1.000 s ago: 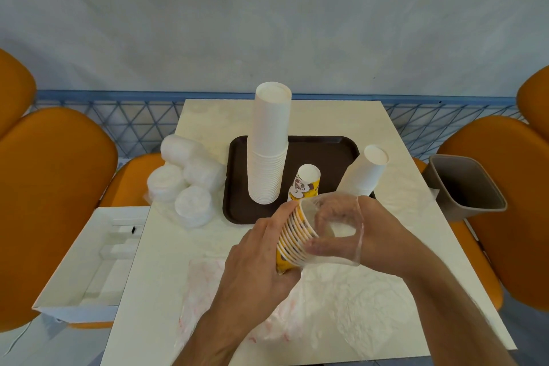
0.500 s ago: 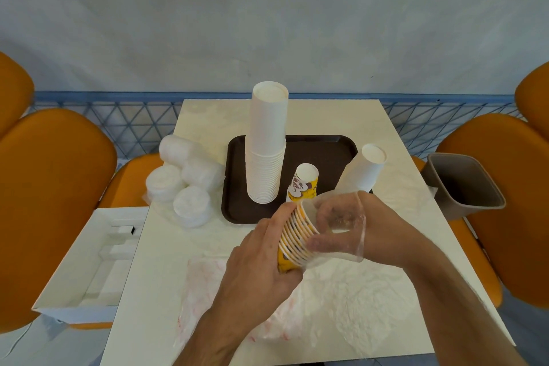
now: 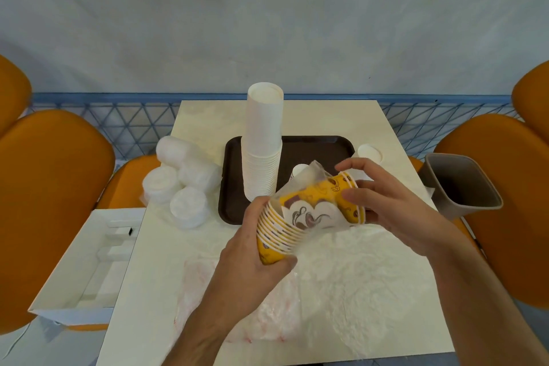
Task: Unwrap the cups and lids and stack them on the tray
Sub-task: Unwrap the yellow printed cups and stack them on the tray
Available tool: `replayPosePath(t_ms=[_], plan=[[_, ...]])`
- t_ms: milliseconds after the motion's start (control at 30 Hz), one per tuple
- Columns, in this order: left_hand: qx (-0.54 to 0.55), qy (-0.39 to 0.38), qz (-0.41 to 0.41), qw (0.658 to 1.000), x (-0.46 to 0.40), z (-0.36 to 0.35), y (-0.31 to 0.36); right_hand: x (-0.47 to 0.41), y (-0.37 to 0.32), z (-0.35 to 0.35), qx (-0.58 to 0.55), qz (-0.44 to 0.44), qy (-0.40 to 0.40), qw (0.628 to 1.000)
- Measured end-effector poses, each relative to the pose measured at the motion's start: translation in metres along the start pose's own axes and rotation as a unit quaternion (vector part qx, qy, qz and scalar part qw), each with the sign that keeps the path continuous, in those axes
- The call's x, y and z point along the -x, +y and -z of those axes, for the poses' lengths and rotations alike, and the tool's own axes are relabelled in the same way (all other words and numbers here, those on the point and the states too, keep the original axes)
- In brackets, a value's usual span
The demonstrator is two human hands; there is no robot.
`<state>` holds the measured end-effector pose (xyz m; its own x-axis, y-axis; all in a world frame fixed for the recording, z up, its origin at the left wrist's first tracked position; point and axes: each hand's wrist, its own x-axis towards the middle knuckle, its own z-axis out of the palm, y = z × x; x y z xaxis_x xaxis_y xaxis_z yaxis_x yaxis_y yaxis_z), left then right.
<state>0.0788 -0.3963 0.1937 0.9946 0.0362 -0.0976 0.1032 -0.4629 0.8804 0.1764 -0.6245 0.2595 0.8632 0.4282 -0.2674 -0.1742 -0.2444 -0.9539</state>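
My left hand (image 3: 252, 264) grips a nested stack of yellow printed cups (image 3: 277, 236) lying on its side above the table. My right hand (image 3: 395, 205) holds a few yellow cups (image 3: 346, 196) drawn partly out of that stack, with a clear plastic wrapper (image 3: 312, 175) loose over them. Behind them lies the dark brown tray (image 3: 315, 145). A tall stack of white cups (image 3: 263, 142) stands upside down on its left part. Another small cup stack (image 3: 299, 171) on the tray is mostly hidden behind the wrapper.
Wrapped bundles of white lids (image 3: 181, 184) lie left of the tray. A white cup stack (image 3: 370, 153) stands at the tray's right edge. Crumpled plastic wrappers (image 3: 341, 279) cover the near table. A grey bin (image 3: 460, 187) sits right, a white box (image 3: 86, 261) left, orange chairs on both sides.
My right hand has drawn a few yellow cups out of the stack toward the right, and the wrapper has slid up with them. My left hand still holds the stack.
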Motion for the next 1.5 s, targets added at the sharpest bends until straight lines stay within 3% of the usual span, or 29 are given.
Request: replayPosePath(t_ms=[133, 300, 467, 633, 800, 933, 1033, 1300, 1500], plan=[[0.068, 0.010, 0.029, 0.997, -0.001, 0.002, 0.002, 0.001, 0.002, 0.000, 0.001, -0.012, -0.027, 1.000], [0.134, 0.029, 0.058, 0.989, -0.001, 0.003, 0.003, -0.001, 0.006, -0.009, 0.107, -0.039, -0.048, 0.992], [0.212, 0.033, 0.092, 0.972, -0.002, 0.004, 0.005, -0.010, 0.020, -0.032, 0.093, -0.037, -0.071, 0.992], [0.292, 0.040, 0.130, 0.947, -0.001, 0.011, 0.000, -0.027, 0.058, -0.037, -0.014, -0.037, 0.032, 0.999], [0.331, 0.059, 0.153, 0.929, 0.000, 0.016, -0.005, -0.048, 0.066, -0.030, -0.116, 0.049, 0.142, 0.982], [0.329, 0.066, 0.157, 0.929, 0.002, 0.018, -0.007, -0.072, 0.046, -0.026, -0.019, 0.151, 0.248, 0.957], [0.329, 0.066, 0.163, 0.928, 0.002, 0.019, -0.008, -0.093, 0.040, -0.026, 0.053, 0.189, 0.285, 0.938], [0.335, 0.074, 0.175, 0.923, 0.002, 0.021, -0.014, -0.130, 0.060, -0.031, 0.158, 0.143, 0.261, 0.942], [0.338, 0.084, 0.177, 0.921, 0.001, 0.024, -0.013, -0.137, 0.071, -0.028, 0.243, 0.144, 0.257, 0.924]])
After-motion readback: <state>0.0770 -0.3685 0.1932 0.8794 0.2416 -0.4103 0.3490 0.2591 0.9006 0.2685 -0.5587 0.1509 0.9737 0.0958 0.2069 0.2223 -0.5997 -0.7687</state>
